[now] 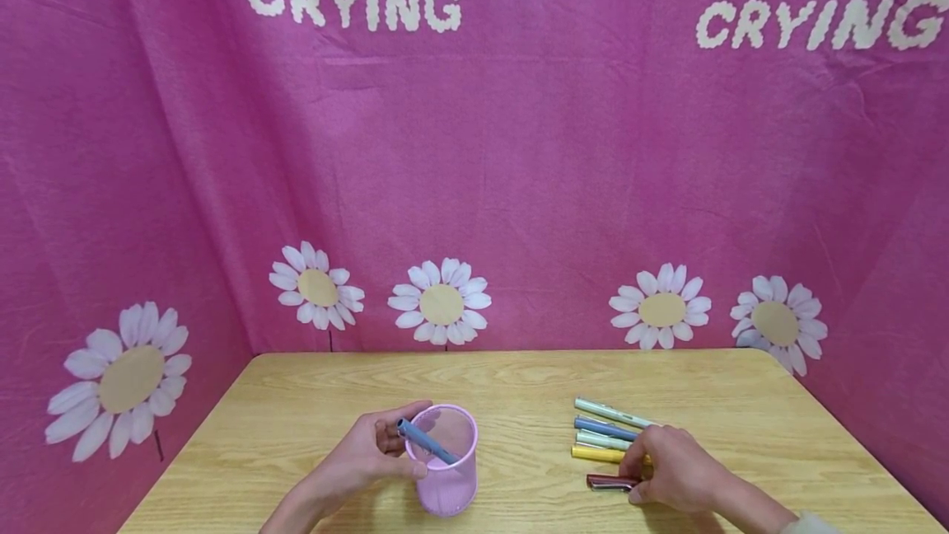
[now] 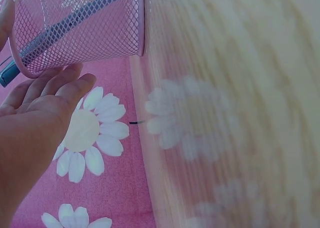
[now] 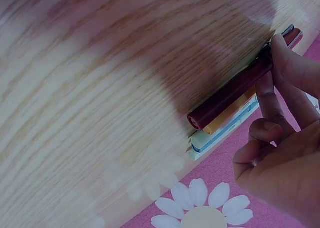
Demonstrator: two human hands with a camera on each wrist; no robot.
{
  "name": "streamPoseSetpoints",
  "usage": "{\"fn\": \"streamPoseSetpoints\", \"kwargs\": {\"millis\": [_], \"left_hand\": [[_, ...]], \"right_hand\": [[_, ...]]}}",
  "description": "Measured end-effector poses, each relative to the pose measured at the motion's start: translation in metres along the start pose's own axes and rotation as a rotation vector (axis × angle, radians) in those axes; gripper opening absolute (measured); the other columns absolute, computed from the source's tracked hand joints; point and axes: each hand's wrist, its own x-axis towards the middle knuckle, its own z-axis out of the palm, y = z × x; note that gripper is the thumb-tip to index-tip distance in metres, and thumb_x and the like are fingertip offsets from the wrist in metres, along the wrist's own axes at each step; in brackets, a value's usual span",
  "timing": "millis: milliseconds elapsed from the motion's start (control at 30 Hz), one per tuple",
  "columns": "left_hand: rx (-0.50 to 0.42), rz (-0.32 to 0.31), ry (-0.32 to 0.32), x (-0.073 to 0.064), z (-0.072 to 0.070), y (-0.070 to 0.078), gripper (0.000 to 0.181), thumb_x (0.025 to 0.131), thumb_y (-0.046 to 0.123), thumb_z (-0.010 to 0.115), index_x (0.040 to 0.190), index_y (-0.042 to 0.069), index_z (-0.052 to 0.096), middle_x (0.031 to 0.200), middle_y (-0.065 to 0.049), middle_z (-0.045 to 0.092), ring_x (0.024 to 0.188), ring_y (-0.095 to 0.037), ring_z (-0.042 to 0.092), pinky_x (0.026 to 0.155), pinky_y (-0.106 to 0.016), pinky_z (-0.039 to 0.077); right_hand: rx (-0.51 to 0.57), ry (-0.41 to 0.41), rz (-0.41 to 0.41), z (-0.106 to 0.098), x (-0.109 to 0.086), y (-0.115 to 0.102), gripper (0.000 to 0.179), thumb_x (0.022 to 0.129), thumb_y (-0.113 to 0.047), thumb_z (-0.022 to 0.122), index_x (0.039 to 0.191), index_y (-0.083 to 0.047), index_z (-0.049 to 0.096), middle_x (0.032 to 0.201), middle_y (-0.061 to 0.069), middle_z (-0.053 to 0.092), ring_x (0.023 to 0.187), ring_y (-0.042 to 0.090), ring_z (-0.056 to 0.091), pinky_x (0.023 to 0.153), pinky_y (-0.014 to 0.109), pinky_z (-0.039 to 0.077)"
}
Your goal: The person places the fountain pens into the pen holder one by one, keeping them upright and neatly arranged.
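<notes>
A pink mesh pen cup (image 1: pixel 447 484) stands upright on the wooden table, left of the middle. My left hand (image 1: pixel 368 449) holds it by the rim, thumb toward me and fingers round the far left side. Inside leans a blue-grey pen (image 1: pixel 426 440), its end sticking out over the rim beside my fingers; through the mesh in the left wrist view the pen (image 2: pixel 65 30) slants along the cup. To the right, thumb and fingers of my right hand (image 1: pixel 678 468) pinch a dark red pen (image 3: pixel 230 95) around its middle, close over the tabletop.
Beyond the dark red pen lie a yellow pen (image 1: pixel 596 454), a pale green pen (image 1: pixel 602 440), a blue pen (image 1: pixel 602 427) and another pale green pen (image 1: pixel 611 412), side by side. A pink curtain (image 1: pixel 534 171) with daisies hangs behind the wooden table (image 1: pixel 519 386).
</notes>
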Motion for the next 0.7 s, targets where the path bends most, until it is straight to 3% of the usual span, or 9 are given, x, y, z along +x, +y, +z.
{"fn": "streamPoseSetpoints", "kwargs": {"millis": [700], "left_hand": [[-0.013, 0.012, -0.006, 0.000, 0.000, 0.000, 0.080, 0.089, 0.003, 0.083, 0.156, -0.007, 0.042, 0.144, -0.023, 0.060, 0.113, -0.026, 0.065, 0.098, -0.027, 0.051]], "right_hand": [[0.013, 0.072, 0.012, -0.006, -0.002, -0.011, 0.021, 0.073, -0.021, 0.098, 0.087, -0.024, 0.084, 0.089, -0.014, 0.070, 0.086, 0.015, 0.056, 0.078, 0.035, 0.049]]}}
